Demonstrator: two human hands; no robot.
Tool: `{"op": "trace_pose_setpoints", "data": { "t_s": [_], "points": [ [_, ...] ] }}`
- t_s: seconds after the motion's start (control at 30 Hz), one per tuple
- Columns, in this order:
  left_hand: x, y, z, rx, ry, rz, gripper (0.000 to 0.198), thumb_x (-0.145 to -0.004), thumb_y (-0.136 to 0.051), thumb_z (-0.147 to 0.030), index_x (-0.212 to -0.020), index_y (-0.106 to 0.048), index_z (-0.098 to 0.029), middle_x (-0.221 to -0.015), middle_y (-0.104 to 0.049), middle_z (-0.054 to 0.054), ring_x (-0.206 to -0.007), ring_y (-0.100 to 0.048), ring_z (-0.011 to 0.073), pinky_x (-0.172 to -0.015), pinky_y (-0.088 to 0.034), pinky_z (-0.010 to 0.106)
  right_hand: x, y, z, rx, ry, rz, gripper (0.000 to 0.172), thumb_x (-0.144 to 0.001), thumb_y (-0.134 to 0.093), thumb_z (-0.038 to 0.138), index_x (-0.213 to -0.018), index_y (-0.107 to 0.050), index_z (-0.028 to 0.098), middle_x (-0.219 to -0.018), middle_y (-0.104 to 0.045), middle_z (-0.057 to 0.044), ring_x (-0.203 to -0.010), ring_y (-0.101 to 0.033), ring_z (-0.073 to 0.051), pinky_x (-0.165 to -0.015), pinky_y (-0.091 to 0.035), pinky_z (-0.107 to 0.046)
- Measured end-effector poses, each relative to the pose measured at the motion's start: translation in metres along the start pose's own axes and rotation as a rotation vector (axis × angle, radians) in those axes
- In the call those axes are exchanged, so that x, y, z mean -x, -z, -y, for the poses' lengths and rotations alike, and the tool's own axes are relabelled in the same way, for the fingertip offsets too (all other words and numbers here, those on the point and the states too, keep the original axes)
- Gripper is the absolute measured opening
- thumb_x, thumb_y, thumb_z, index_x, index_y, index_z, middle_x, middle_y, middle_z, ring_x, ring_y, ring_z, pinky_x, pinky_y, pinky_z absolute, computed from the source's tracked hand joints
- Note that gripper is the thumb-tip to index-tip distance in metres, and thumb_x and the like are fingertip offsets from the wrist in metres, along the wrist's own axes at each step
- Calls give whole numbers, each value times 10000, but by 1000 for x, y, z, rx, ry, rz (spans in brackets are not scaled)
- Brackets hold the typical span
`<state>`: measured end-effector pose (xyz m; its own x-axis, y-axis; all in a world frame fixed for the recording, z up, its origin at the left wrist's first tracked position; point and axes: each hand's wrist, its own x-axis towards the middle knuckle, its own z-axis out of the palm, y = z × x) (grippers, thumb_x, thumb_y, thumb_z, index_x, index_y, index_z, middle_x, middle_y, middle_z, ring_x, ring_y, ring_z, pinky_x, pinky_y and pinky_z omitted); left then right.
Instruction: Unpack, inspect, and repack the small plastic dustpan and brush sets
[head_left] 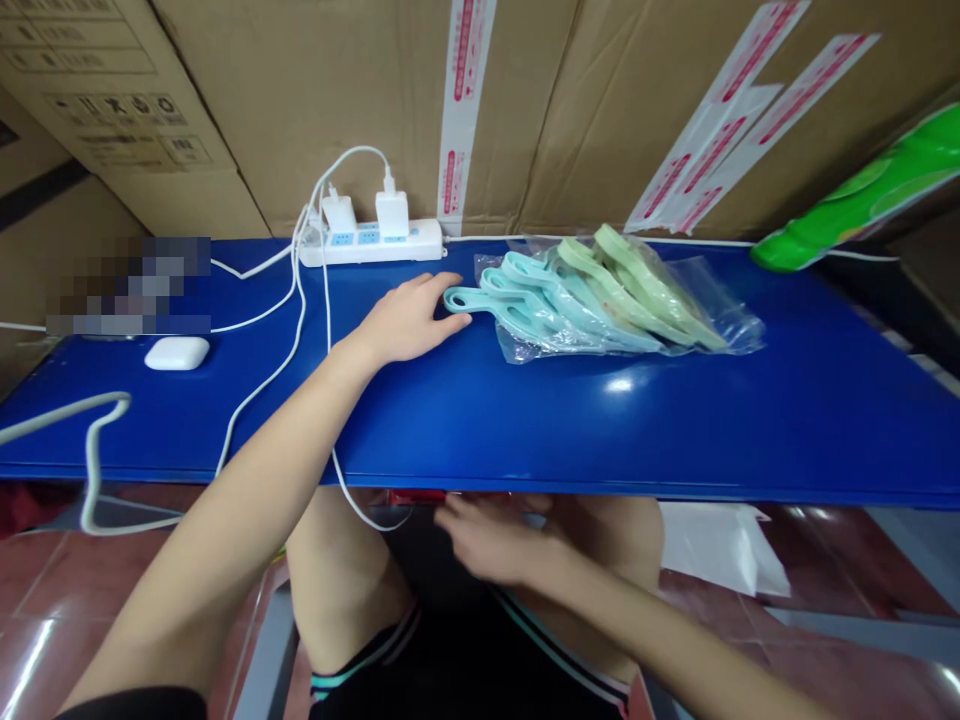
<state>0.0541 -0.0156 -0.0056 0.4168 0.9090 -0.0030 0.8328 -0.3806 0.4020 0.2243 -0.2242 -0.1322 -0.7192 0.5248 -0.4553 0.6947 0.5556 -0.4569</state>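
Writing: we can read none of it. The red-and-white packing tape (pixel 459 110) on the cardboard cartons (pixel 337 90) carries red lettering, and the printed panel (pixel 127 130) at 11 o'clock shows small black marks, all too small to make out.
Bag: a clear plastic bag (pixel 731 320) lies on the blue desk (pixel 750 425) at 1 o'clock from us, holding pale blue looped plastic pieces (pixel 529 305) and pale green looped plastic pieces (pixel 637 280).
Long axis: the pieces lie fanned along the desk; the blue loops point to about 9 o'clock, the green ones to about 10.
Left hand (pixel 405 320): it lies on the desk, its fingertips (pixel 450 285) against the nearest blue loop.
Right hand (pixel 487 540): it is below the desk's front edge at 12 o'clock, near a red item (pixel 416 496).
Grip: the left is loosely open, closed on nothing; the right is open with fingers stretched, holding nothing we can see.
Around: at 12 o'clock, a white power strip (pixel 371 243) with two white chargers (pixel 391 213); at 10 o'clock, a white rounded case (pixel 176 352); at 2 o'clock, a green item (pixel 855 195) leaning against the cartons.
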Motion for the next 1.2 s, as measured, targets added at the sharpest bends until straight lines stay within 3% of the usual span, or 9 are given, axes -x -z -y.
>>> {"op": "trace_pose_setpoints", "data": {
  "t_s": [0.1,0.13,0.2,0.33,0.43,0.53,0.67,0.83,1.2],
  "points": [
    [-7,4,-4,-3,11,38,795,-995,-692,-458,-1724,-483,-219,-1733,-563,161,-1624,-565,392,-1409,-457,581,26,16,33,110,336,32,182,-1021,-692,323,-1142,-731,193,-934,-733,-21,-825,-674,-135,-743,-551,-291],
    [-10,6,-6,-3,11,52,820,-976,-721,-469,-1719,-487,-213,-1732,-564,168,-1624,-567,400,-1409,-459,581,37,34,39,177,494,-45,137,-1028,-627,250,-1125,-719,221,-835,-702,1,-728,-624,-137,-651,-456,-299],
    [-16,12,-9,0,-5,78,811,-945,-765,-462,-1680,-535,-209,-1701,-602,161,-1597,-600,385,-1398,-482,548,54,91,40,351,552,-457,218,-1048,-569,304,-1168,-722,206,-836,-710,-27,-712,-586,-156,-640,-387,-322],
    [-23,15,-14,10,-101,101,554,-982,-721,-382,-1509,-677,-218,-1554,-732,98,-1448,-713,258,-1318,-561,402,44,226,-2,384,202,-1042,358,-1081,-447,286,-1199,-772,194,-1135,-800,-104,-996,-668,-175,-879,-515,-329],
    [-24,8,-12,-21,-116,67,382,-1011,-667,-363,-1337,-753,-184,-1381,-797,125,-1302,-768,263,-1230,-609,436,20,273,-47,276,-199,-1240,419,-1062,-430,323,-1258,-774,188,-1242,-785,-152,-1139,-678,-254,-1071,-545,-440],
    [-24,-1,-9,-55,-114,30,337,-1022,-643,-394,-1249,-765,-176,-1289,-802,139,-1260,-769,279,-1181,-623,457,7,264,-78,299,-319,-1137,491,-1039,-469,420,-1354,-770,194,-1411,-737,-173,-1388,-639,-355,-1214,-499,-589],
    [-23,-6,-8,-73,-122,12,371,-1037,-608,-431,-1266,-754,-178,-1303,-787,150,-1285,-752,290,-1180,-617,462,6,235,-86,408,-306,-915,641,-1010,-537,527,-1579,-656,256,-1619,-629,-152,-1554,-563,-396,-1325,-412,-705],
    [-21,-10,-7,-96,-117,-3,478,-1059,-545,-425,-1415,-710,-152,-1426,-742,197,-1416,-697,335,-1268,-561,512,-2,227,-76,391,-242,-862,666,-1046,-430,394,-1688,-542,256,-1688,-574,-148,-1589,-556,-376,-1399,-325,-736],
    [-19,-12,-6,-133,-94,-26,543,-1054,-555,-397,-1542,-661,-183,-1523,-708,181,-1483,-661,338,-1309,-540,533,-4,228,-55,364,-430,-771,613,-1079,-335,386,-1589,-613,192,-1638,-576,-194,-1480,-597,-390,-1416,-179,-762]
  ]
}}
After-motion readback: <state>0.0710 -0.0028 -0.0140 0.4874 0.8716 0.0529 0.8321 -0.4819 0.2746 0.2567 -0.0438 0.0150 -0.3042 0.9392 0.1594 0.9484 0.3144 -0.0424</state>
